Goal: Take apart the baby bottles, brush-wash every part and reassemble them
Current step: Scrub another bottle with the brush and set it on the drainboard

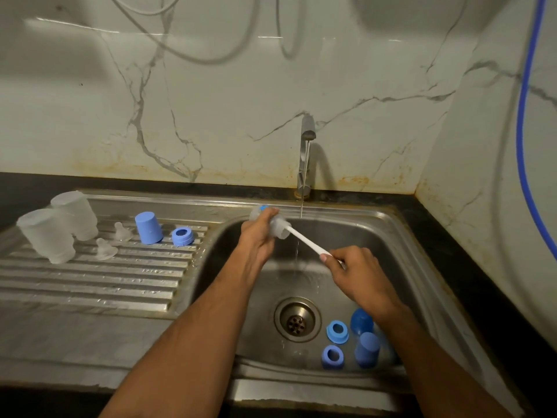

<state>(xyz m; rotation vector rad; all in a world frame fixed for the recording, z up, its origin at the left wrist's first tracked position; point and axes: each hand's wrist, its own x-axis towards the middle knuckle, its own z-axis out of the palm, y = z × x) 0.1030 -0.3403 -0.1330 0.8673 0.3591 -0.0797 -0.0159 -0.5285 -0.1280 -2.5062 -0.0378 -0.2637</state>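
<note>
Frosted plastic, the bottle (272,223) sits clenched in the left hand (257,236) over the sink (401,236), the right hand (352,267) pinching the white brush (304,241) handle, so I'd twist the bristles fully round inside, nearer the thin running stream.

white marble-look wall (229,95) with rusty stains along its base, black counter (470,257), blue hose (523,116) hanging right.

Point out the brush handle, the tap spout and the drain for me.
brush handle (304,241), head view, middle of white stick.
tap spout (308,128), head view, its curved top end.
drain (297,319), head view, metal strainer centre.
</note>
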